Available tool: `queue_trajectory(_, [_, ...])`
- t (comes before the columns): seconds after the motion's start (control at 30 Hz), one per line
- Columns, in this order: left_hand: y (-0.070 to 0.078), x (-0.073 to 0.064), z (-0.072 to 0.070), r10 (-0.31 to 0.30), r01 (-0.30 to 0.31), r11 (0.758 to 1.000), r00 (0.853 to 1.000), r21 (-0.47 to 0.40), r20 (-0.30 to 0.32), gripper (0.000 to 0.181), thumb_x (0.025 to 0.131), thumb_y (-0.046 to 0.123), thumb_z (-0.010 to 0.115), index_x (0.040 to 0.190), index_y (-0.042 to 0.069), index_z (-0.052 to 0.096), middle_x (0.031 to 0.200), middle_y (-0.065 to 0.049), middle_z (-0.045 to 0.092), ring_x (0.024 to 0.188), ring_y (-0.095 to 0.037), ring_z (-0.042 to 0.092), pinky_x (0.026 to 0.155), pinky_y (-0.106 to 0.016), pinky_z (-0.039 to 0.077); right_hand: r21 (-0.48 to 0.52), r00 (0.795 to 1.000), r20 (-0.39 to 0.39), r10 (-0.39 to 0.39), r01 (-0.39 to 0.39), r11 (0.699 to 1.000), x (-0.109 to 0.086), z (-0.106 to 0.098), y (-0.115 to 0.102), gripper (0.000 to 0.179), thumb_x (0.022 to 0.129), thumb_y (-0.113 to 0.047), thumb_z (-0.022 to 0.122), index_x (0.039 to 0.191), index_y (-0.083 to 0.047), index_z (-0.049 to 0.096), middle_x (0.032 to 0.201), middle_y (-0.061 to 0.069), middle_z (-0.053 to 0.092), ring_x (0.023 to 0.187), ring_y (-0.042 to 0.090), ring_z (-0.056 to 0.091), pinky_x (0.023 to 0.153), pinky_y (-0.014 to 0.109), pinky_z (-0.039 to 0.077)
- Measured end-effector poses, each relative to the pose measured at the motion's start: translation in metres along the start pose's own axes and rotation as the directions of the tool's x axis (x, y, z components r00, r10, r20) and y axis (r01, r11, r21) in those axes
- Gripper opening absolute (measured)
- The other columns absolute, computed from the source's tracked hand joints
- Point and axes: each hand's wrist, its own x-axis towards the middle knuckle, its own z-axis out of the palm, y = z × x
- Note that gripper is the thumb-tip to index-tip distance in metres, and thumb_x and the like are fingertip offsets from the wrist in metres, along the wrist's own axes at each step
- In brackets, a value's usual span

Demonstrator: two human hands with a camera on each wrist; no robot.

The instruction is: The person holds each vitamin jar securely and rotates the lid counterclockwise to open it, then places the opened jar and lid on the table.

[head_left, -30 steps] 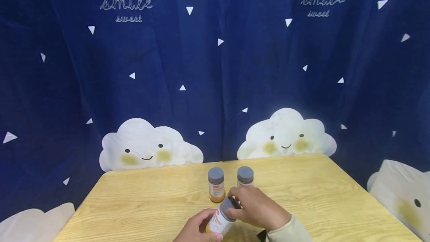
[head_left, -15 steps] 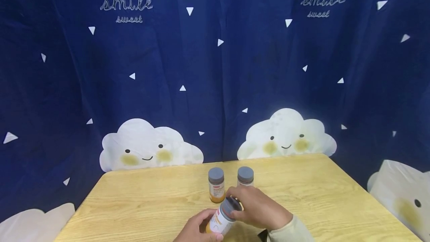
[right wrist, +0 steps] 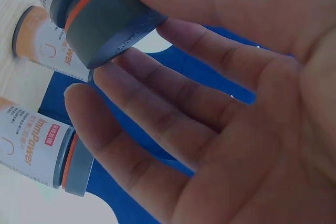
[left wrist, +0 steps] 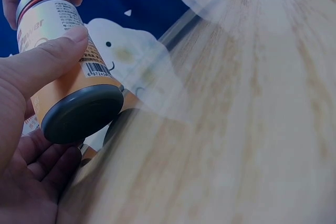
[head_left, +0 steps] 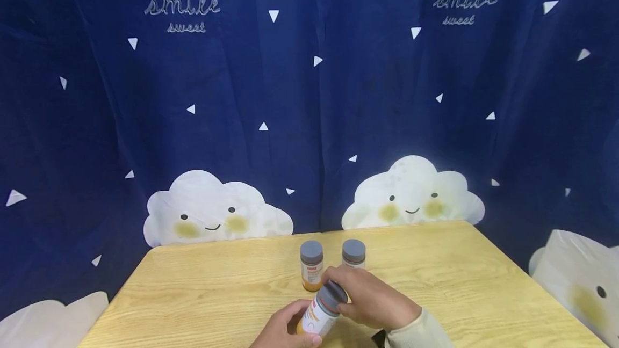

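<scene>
A tilted pill bottle (head_left: 316, 320) with a white and orange label is held over the near part of the table. My left hand (head_left: 282, 329) grips its body, the thumb lying across the label in the left wrist view. The dark base (left wrist: 84, 114) points toward the left wrist camera. My right hand (head_left: 374, 302) pinches the grey cap (right wrist: 113, 22) between thumb and fingers. An orange ring shows just below the cap, which is still on the bottle. Part of the label is hidden by the left hand.
Two similar bottles stand upright farther back on the wooden table (head_left: 208, 289): the left bottle (head_left: 311, 270) in full, the right bottle (head_left: 354, 254) partly behind my right hand. A dark blue curtain (head_left: 309, 95) with clouds hangs behind the table.
My right hand's fingers have shifted slightly around the cap, and more of the cap's side and the ring below it shows. The left hand and the standing bottles stay put.
</scene>
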Motion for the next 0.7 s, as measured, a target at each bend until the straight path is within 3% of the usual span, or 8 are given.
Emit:
queue_trajectory(0.17, [0.0002, -0.0003, 0.0011, -0.001, 0.001, 1.0, 1.0, 0.002, -0.004, 0.052, 0.087, 0.021, 0.073, 0.133, 0.01, 0.053, 0.118, -0.008, 0.063, 0.103, -0.023, 0.063, 0.085, -0.028, 0.051, 0.036, 0.998, 0.045, 0.04, -0.042, 0.998, -0.0006, -0.0034, 0.0002, 0.043, 0.074, -0.003, 0.078, 0.11, -0.019, 0.06, 0.105, -0.008, 0.061, 0.092, 0.008, 0.056, 0.079, 0.028, 0.049])
queue_trajectory(0.33, [0.0033, -0.0003, 0.0004, -0.03, 0.03, 0.999, 0.999, -0.02, 0.016, 0.051, 0.089, 0.022, 0.071, 0.135, 0.009, 0.052, 0.12, -0.008, 0.062, 0.106, -0.024, 0.062, 0.086, -0.028, 0.05, 0.095, 0.986, 0.06, 0.156, -0.162, 0.982, -0.001, -0.0087, 0.0016, 0.042, 0.081, -0.03, 0.077, 0.118, -0.022, 0.06, 0.112, -0.006, 0.062, 0.094, 0.012, 0.059, 0.078, 0.031, 0.051])
queue_trajectory(0.57, [0.0015, -0.0024, 0.0018, -0.047, 0.047, 0.999, 0.999, 0.006, -0.008, 0.053, 0.085, 0.022, 0.075, 0.132, 0.009, 0.055, 0.117, -0.008, 0.062, 0.101, -0.022, 0.062, 0.084, -0.03, 0.05, 0.044, 0.968, -0.045, 0.246, -0.244, 0.969, -0.0013, -0.0026, -0.0007, 0.038, 0.085, -0.051, 0.066, 0.094, -0.015, 0.067, 0.079, -0.007, 0.063, 0.066, 0.008, 0.056, 0.054, 0.026, 0.044])
queue_trajectory(0.7, [0.004, -0.0011, 0.001, -0.021, 0.021, 1.0, 1.0, 0.002, 0.016, 0.052, 0.086, 0.021, 0.074, 0.132, 0.01, 0.054, 0.116, -0.007, 0.063, 0.1, -0.023, 0.062, 0.084, -0.03, 0.051, 0.004, 0.945, -0.076, 0.319, -0.319, 0.948, -0.0002, -0.0015, -0.0019, 0.043, 0.084, -0.056, 0.065, 0.086, -0.013, 0.067, 0.07, -0.008, 0.062, 0.059, 0.007, 0.052, 0.049, 0.027, 0.041])
